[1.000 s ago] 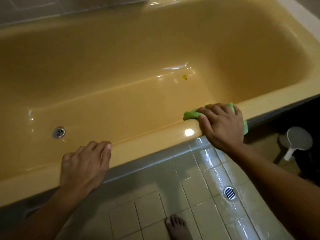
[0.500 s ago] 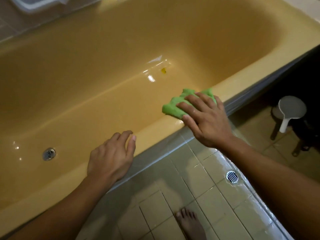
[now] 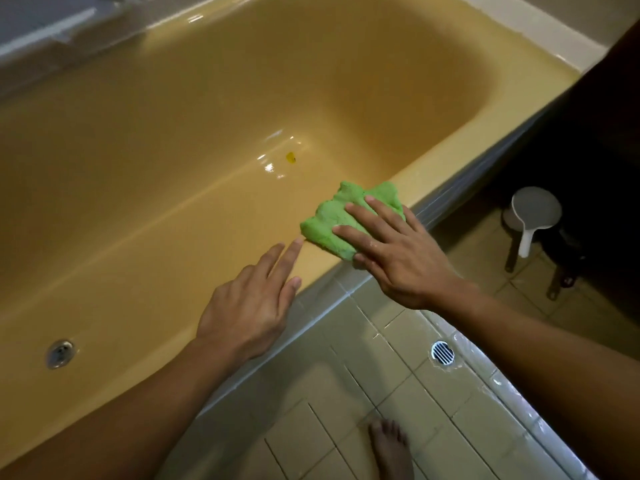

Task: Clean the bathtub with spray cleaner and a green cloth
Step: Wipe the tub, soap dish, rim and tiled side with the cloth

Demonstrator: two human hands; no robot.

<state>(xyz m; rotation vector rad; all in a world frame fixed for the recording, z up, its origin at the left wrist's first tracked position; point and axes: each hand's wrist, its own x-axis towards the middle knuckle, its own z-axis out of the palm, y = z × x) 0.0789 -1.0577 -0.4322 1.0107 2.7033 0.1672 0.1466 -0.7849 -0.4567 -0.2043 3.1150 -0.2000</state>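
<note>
Right hand (image 3: pixel 398 261): fingers straight, pressing green cloth (image 3: pixel 329 221) onto the bathtub's near rim (image 3: pixel 485 133).
Left hand (image 3: pixel 247 306): flat on rim, holding nothing.
Technique: even pressure, overlapping strokes leftward.

The bathtub rim (image 3: pixel 453 157) is blocked midway by the left hand (image 3: pixel 247 308) and the green cloth (image 3: pixel 330 220) (pressed under the right hand (image 3: pixel 398 261)); the basin (image 3: pixel 242 109) is unobstructed.

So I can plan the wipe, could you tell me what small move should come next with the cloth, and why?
Probably slide the green cloth leftward along the bathtub rim, lifting the left hand first. The right hand presses flat on the cloth, and the left fingertips lie on the rim right beside it.
</note>
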